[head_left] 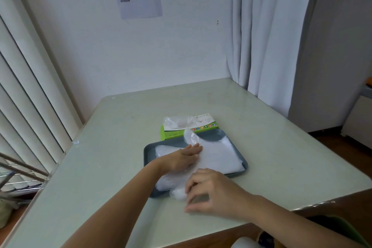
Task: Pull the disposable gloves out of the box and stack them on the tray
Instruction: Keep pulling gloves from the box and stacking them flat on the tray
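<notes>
A grey-blue tray (235,148) lies in the middle of the table, and clear disposable gloves (219,157) are stacked across it. My left hand (184,158) lies flat on the stack, fingers straight, pressing it down. My right hand (209,192) is at the tray's near edge, its fingers curled on the crumpled end of the gloves (178,192) that spills over the rim. Behind the tray sits the green and white glove box (201,126), with a clear glove (177,122) sticking out of its top opening.
The pale table (281,157) stands in a corner, with a white wall behind it. Vertical blinds (26,96) run along the left and a curtain (265,36) hangs at the back right. A wire rack (18,175) stands at the table's left edge.
</notes>
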`<state>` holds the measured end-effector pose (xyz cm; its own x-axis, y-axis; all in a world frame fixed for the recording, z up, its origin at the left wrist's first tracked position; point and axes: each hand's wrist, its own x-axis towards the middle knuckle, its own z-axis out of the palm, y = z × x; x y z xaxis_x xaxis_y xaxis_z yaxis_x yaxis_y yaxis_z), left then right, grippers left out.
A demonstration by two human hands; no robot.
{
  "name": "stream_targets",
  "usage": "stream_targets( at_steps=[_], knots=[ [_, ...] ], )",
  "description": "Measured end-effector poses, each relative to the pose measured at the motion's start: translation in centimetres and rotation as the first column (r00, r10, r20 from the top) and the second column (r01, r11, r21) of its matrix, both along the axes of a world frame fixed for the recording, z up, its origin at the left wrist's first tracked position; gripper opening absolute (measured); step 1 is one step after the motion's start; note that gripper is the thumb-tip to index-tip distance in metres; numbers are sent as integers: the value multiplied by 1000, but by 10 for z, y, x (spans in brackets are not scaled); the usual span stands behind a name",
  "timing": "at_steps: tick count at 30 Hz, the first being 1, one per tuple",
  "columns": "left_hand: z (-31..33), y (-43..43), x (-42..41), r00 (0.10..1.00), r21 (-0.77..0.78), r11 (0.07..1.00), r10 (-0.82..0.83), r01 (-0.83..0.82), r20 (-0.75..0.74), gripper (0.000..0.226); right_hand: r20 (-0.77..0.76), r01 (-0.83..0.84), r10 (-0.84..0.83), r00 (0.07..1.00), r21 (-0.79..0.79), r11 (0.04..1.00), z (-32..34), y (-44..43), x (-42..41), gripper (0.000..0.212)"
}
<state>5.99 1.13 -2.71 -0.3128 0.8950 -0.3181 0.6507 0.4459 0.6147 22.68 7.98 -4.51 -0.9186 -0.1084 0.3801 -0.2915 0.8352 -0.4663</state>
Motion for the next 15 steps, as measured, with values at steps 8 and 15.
stream_targets(
  at_steps=[8, 15],
  knots=[
    [8, -3, 17, 989, -56, 998, -36, 28, -146, 69, 149, 418, -396, 906, -166, 893, 24, 50, -18, 30],
    [15, -5, 27, 971, -68, 996, -68, 53, -228, 75, 517, 393, -408, 753, 144, 908, 12, 56, -35, 57]
  ],
)
